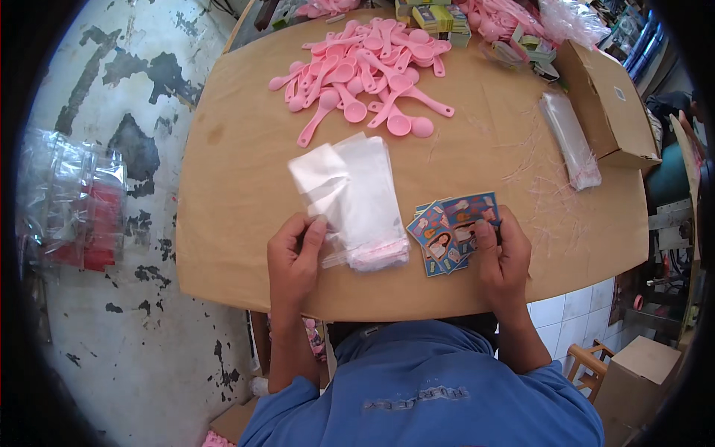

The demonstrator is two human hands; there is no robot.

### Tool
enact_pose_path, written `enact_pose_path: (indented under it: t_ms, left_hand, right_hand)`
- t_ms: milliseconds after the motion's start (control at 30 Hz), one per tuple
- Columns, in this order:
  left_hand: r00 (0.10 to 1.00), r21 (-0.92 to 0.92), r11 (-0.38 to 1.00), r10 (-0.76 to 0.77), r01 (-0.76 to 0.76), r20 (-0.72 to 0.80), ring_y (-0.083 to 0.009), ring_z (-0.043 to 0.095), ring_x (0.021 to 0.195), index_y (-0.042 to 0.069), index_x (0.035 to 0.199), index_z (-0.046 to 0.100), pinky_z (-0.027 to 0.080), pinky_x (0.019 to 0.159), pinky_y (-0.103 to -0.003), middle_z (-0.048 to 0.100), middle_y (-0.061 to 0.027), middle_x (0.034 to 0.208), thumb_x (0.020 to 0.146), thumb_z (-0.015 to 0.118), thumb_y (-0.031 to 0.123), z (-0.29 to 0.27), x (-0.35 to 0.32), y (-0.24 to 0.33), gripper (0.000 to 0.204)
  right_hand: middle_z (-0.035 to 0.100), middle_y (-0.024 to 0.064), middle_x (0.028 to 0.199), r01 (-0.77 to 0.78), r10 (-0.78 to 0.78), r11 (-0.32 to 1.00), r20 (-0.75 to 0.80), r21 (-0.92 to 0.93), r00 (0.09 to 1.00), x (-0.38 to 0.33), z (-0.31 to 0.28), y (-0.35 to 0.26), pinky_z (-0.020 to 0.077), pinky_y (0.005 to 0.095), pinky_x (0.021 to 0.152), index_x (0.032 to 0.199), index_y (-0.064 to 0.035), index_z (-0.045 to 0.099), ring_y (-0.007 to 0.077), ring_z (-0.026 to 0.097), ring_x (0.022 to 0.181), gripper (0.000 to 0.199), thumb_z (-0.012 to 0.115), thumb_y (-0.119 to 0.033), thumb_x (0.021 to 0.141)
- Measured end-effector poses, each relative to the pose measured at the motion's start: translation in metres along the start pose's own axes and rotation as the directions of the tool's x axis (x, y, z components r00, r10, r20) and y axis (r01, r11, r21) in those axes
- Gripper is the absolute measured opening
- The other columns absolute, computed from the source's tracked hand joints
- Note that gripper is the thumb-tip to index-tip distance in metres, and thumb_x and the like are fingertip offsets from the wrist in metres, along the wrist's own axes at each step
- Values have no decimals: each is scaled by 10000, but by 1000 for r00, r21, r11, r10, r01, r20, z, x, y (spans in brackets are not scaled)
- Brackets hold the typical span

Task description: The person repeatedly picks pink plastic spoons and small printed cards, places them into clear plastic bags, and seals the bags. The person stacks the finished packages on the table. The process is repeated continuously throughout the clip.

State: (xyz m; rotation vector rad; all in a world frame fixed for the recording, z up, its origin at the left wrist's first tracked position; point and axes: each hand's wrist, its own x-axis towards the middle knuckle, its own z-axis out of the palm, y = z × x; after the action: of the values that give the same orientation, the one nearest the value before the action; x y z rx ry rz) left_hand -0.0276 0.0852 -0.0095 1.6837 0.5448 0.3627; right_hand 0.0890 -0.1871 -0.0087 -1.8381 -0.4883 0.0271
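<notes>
My left hand pinches a clear plastic bag by its lower part, at the left side of a stack of clear plastic bags. The held bag overlaps the stack's upper left. In my right hand, a colourful printed card is gripped between thumb and fingers. Under and beside it lies a fanned pile of similar blue cards; whether I hold more than one card cannot be made out. Farther off is a heap of pink measuring spoons, several of them spread toward the bags.
A bundle of clear bags lies at the right beside an open cardboard box. Stacked card packs and more pink pieces are at the far edge. Thin plastic strips litter the brown tabletop. A wooden stool stands lower right.
</notes>
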Motion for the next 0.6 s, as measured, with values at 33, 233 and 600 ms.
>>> enact_pose_path:
  t_ms: [33, 233, 600]
  left_hand:
    - [1000, 2, 1000, -6, 6, -4, -34, 483, 698, -37, 950, 685, 388, 600, -212, 568, 44, 752, 1035, 629, 155, 3, -1, 4, 217]
    - [982, 218, 966, 110, -142, 154, -95, 533, 707, -63, 932, 683, 425, 608, -258, 579, -25, 759, 1000, 624, 83, 13, 5, 9, 172]
    - [962, -309, 940, 61, -145, -267, -162, 714, 891, 41, 1124, 598, 554, 653, -241, 726, -128, 1062, 1034, 613, 108, -23, 14, -7, 114]
  right_hand:
    - [681, 176, 986, -4, 4, 1000, 6, 2, 1000, 2, 1, -5, 480, 329, 683, 977, 4, 619, 211, 626, 796, 173, 599, -155, 1041]
    - [686, 136, 1223, 449, -375, 879, 346, -164, 860, 4, 25, -33, 477, 463, 934, 994, -50, 650, 305, 607, 1120, 146, 722, -123, 889]
    - [686, 102, 1256, 523, -405, 800, 378, -295, 832, -6, 49, -16, 449, 460, 1001, 1014, -44, 621, 255, 608, 1181, 204, 683, -213, 920]
